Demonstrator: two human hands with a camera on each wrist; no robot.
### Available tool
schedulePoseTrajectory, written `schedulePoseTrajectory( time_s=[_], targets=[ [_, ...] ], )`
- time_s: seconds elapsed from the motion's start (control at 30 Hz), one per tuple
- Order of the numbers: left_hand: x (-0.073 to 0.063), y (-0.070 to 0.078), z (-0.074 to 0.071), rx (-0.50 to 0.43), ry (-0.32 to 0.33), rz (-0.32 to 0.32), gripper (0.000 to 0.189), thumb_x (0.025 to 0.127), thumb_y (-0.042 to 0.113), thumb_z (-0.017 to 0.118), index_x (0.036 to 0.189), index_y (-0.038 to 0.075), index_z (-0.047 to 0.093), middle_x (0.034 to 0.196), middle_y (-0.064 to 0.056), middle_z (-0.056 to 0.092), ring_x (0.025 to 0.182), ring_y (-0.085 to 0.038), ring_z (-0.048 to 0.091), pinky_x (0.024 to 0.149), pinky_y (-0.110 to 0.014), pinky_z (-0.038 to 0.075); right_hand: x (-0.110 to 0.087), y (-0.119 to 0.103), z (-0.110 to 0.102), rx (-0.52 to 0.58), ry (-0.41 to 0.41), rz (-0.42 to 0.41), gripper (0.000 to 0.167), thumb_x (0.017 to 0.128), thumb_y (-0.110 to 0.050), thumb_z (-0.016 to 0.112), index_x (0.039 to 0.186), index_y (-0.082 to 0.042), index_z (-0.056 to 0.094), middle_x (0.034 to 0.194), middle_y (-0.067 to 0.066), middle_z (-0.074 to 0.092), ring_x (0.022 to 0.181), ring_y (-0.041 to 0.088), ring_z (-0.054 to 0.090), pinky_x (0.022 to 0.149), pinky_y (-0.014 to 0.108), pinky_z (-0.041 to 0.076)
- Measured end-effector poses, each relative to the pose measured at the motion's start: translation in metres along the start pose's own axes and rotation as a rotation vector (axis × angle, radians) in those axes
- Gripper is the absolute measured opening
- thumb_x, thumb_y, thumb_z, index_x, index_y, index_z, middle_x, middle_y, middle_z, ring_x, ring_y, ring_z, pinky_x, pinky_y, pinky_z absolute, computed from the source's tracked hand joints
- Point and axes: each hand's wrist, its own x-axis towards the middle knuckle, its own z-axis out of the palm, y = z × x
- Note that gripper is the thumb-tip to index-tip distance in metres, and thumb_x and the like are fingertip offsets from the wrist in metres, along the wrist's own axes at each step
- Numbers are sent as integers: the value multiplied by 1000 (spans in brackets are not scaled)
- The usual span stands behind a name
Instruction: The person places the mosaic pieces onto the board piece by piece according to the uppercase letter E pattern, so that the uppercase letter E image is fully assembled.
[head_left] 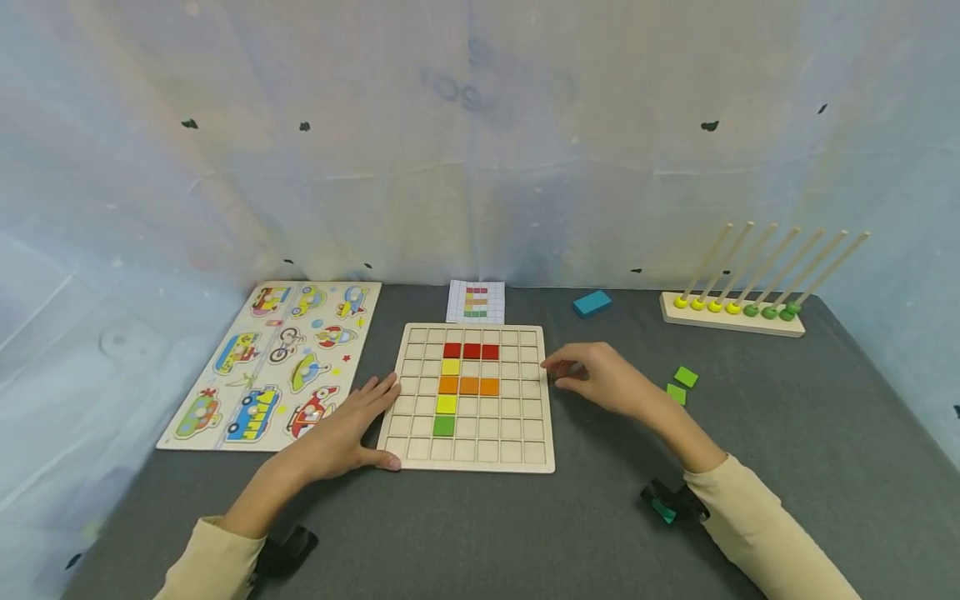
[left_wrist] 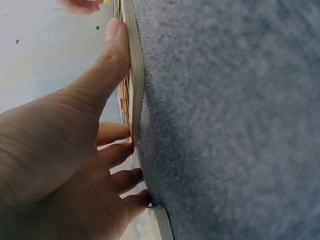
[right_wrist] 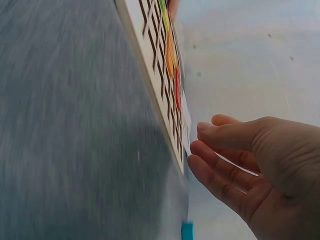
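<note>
A square wooden grid board [head_left: 511, 429] lies in the middle of the table in the head view. In its cells sit a row of three red tiles [head_left: 471, 352], a row of three orange tiles [head_left: 468, 386], two yellow tiles [head_left: 446, 404] and one green tile [head_left: 443, 426]. My left hand [head_left: 341, 435] rests along the board's left edge, fingers spread and thumb at the near corner. At the right edge, my right hand [head_left: 606, 379] has loosely bent fingers, with fingertips [right_wrist: 204, 127] close to the rim and nothing seen between them.
Two loose green tiles [head_left: 686, 377] lie right of the right hand. Behind the board are a pattern card [head_left: 493, 305] and a blue block [head_left: 592, 303]. A vehicle picture puzzle [head_left: 281, 367] lies left, and a peg rack with beads [head_left: 731, 321] stands back right.
</note>
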Motion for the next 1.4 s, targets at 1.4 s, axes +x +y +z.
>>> schedulePoseTrajectory(
  time_s=[1.4],
  targets=[
    [0,1,1,5,10,-13,108,75,51,79,154,2,26,162,-16,17,147,-44,11,114,-62,17,-89,80,-81,-261,29,277,36,80,5,74,115,8,66,98,16,69,86,29,67,65,37,54]
  ],
)
